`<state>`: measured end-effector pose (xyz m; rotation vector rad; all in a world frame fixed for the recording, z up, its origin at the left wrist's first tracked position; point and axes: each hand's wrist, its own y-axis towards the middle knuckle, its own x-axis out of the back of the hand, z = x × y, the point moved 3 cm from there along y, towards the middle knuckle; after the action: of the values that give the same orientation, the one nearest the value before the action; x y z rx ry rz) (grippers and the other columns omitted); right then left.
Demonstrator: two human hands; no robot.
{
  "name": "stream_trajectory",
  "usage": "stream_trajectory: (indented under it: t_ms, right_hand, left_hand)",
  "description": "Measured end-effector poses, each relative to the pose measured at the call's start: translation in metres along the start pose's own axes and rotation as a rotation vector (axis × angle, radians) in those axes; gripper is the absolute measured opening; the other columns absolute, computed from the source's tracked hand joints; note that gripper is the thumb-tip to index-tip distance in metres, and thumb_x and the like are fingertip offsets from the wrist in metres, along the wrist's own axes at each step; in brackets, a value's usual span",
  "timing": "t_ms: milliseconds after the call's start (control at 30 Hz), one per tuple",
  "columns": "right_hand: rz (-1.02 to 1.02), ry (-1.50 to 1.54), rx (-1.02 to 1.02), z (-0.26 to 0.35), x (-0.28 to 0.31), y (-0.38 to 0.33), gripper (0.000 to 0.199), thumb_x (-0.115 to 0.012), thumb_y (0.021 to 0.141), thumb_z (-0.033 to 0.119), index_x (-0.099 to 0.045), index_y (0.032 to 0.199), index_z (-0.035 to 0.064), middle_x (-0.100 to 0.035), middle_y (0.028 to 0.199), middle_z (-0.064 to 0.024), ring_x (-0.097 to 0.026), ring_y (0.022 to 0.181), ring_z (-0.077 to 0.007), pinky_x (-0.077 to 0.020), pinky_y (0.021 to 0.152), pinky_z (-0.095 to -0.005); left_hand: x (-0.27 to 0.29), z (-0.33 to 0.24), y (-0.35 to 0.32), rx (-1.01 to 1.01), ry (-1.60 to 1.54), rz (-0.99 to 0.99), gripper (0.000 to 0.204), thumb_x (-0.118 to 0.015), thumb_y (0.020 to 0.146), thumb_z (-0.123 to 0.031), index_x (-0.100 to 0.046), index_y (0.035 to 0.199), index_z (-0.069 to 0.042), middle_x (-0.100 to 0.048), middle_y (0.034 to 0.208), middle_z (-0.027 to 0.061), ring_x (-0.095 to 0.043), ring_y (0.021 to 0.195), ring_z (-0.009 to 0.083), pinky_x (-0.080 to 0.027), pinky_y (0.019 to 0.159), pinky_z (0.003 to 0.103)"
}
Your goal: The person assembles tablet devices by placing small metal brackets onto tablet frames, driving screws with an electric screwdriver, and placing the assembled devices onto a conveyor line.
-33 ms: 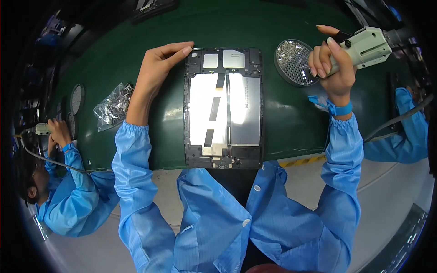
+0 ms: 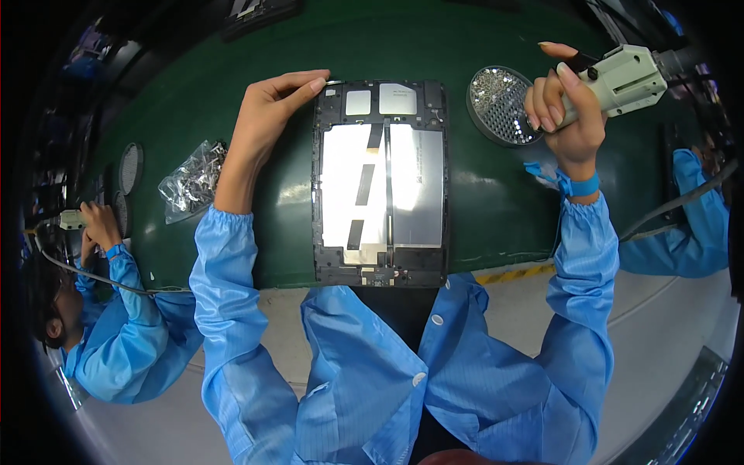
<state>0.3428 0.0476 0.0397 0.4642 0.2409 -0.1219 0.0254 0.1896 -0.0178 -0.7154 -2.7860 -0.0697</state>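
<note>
An opened tablet (image 2: 418,194) lies upright before me at the table's front edge, its silver battery cells, dark strips and black frame exposed. At its far left corner my left hand (image 2: 267,112) is closed, thumb and forefinger pinching the corner; a small light piece shows by the fingertips. My right hand (image 2: 572,116) is wrapped round a pale electric screwdriver (image 2: 632,84), held sideways above the right part of the table. Its tip is hidden behind the fingers. Just left of that hand sits a round perforated tray (image 2: 480,126) with many small shiny screws.
A clear plastic bag (image 2: 190,182) of small metal parts lies left of my forearm. Farther left are round dark trays (image 2: 132,169) and a co-worker's hand (image 2: 102,225) at a pale tool. Another blue sleeve (image 2: 674,244) shows at right, beside a grey cable (image 2: 682,200).
</note>
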Motion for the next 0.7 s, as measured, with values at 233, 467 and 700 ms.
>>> stream_trajectory:
  t_ms: [233, 467, 700]
  right_hand:
    - [0.022, -0.031, 0.014, 0.000, 0.000, 0.002, 0.034, -0.048, 0.094, 0.011, -0.055, 0.119, -0.0102, -0.038, 0.053, -0.0018, -0.039, 0.042, -0.0117, -0.0385, 0.045, -0.0293]
    - [0.004, 0.015, -0.061, -0.004, -0.016, 0.001, 0.032, -0.044, 0.097, 0.016, -0.053, 0.114, -0.0088, -0.035, 0.052, 0.0002, -0.035, 0.042, -0.0106, -0.0379, 0.044, -0.0287]
    - [0.258, -0.113, -0.076, -0.016, -0.122, 0.009, 0.033, -0.041, 0.101, 0.025, -0.054, 0.111, -0.0035, -0.031, 0.053, 0.0028, -0.036, 0.042, -0.0097, -0.0384, 0.045, -0.0272]
  left_hand:
    - [0.005, 0.002, 0.000, 0.103, 0.079, 0.109, 0.031, -0.068, 0.092, -0.017, -0.068, 0.116, 0.002, -0.070, 0.099, 0.0063, -0.062, 0.085, 0.0098, -0.050, 0.081, 0.022]
    - [0.010, -0.001, -0.038, 0.215, -0.104, 0.186, 0.029, -0.068, 0.093, -0.021, -0.069, 0.107, 0.005, -0.068, 0.092, 0.0071, -0.061, 0.076, 0.0090, -0.052, 0.072, 0.021]
    - [-0.011, -0.004, -0.070, 0.139, -0.075, 0.172, 0.029, -0.064, 0.096, -0.020, -0.069, 0.109, 0.005, -0.067, 0.088, 0.0051, -0.061, 0.074, 0.0086, -0.052, 0.072, 0.020]
